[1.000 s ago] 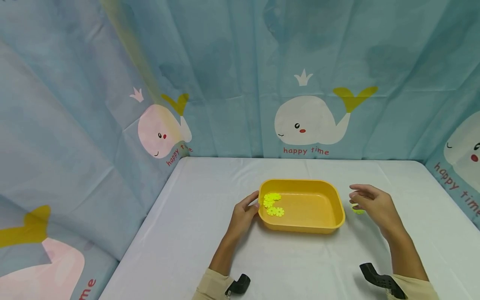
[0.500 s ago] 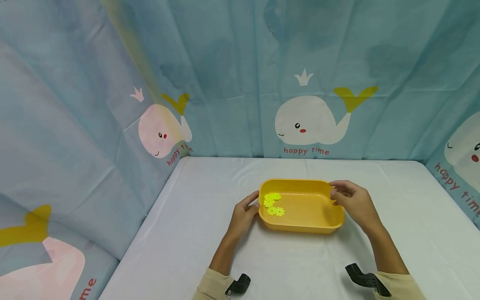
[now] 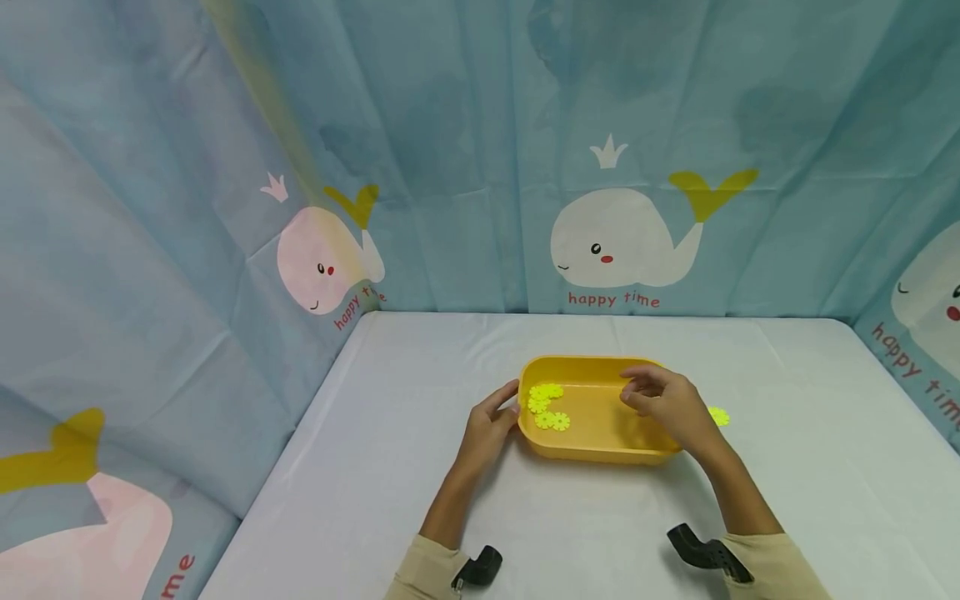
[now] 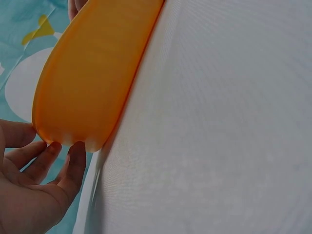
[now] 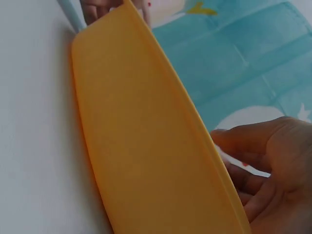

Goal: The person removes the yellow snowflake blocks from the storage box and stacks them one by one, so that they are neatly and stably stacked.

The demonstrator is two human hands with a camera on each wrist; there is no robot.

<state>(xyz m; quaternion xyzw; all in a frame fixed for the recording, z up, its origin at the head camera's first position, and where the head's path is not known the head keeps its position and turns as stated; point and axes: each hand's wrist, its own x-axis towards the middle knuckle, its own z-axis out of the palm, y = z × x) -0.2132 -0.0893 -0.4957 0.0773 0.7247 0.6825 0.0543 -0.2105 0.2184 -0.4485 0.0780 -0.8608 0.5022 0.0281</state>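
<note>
My left hand (image 3: 487, 425) holds the left end of a deep yellow plastic tray (image 3: 592, 456), fingertips and thumb spread around its rounded end wall. In the left wrist view its fingertips (image 4: 77, 151) press on that wall. Several bright yellow flower-shaped pieces (image 3: 538, 406) with notched edges lie inside at the left end. Over the right part of the tray hovers my right hand (image 3: 667, 408), thumb and fingers drawn together; I cannot tell whether something is between them. The right wrist view shows this hand (image 5: 273, 170) beyond the tray rim, its fingertips partly hidden.
Another yellow flower-shaped piece (image 3: 718, 416) lies on the white tablecloth (image 3: 780, 375) just right of the tray, partly behind the right hand. A blue curtain (image 3: 465, 150) with printed whales hangs behind and at the sides of the table. Each wrist carries a black mount (image 3: 480, 567).
The right hand has moved left, from beside the flower-shaped piece on the cloth, across the tray's right rim to above its inside. The left hand and tray stay in place.
</note>
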